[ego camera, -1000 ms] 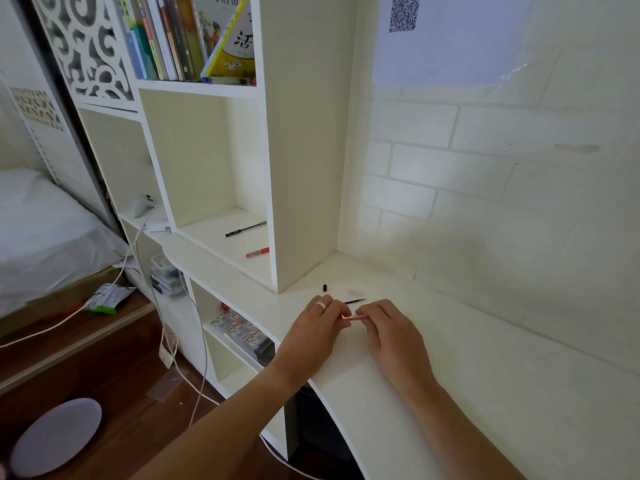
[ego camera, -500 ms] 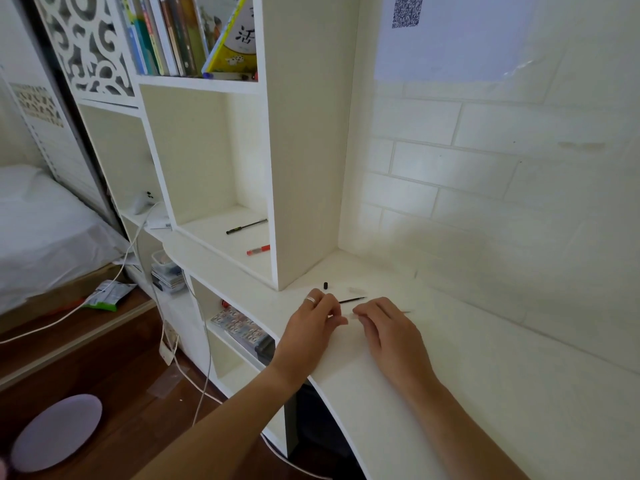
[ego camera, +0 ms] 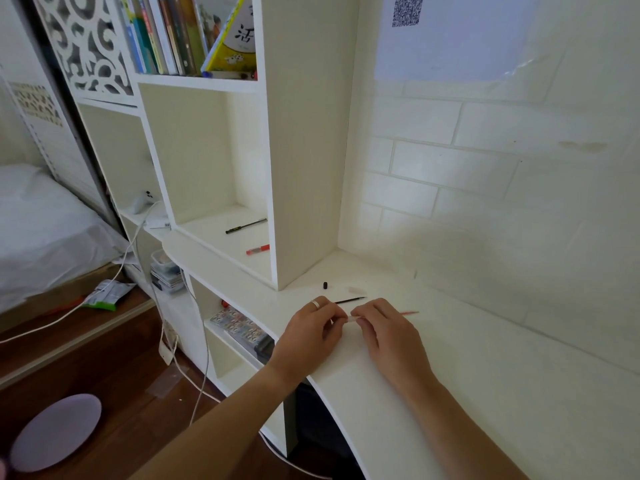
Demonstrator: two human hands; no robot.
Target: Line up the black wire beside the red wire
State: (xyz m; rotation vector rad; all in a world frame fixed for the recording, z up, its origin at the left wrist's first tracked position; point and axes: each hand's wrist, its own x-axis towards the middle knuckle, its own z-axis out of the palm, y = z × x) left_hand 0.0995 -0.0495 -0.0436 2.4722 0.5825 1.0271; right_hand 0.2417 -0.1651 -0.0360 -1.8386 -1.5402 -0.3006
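Observation:
On the white desk (ego camera: 502, 393), my left hand (ego camera: 308, 336) and my right hand (ego camera: 389, 336) meet fingertip to fingertip. Between them they pinch a thin clear pen barrel (ego camera: 352, 318). A thin red refill (ego camera: 410, 312) sticks out to the right past my right hand. My left hand wears a ring. Just beyond the hands lie a thin black refill (ego camera: 349, 300), a small black cap (ego camera: 325, 285) and a clear pen cap (ego camera: 356, 290).
A white shelf unit (ego camera: 301, 168) stands left of the desk; its cubby holds a black pen (ego camera: 246, 226) and a red pen (ego camera: 258, 250). Books (ego camera: 194, 32) fill the shelf above. White cables (ego camera: 173, 341) hang by the lower shelves. A bed (ego camera: 41, 230) lies far left.
A red refill now shows sticking out to the right of my right hand; earlier it was not visible there. The hands stay together at the same spot.

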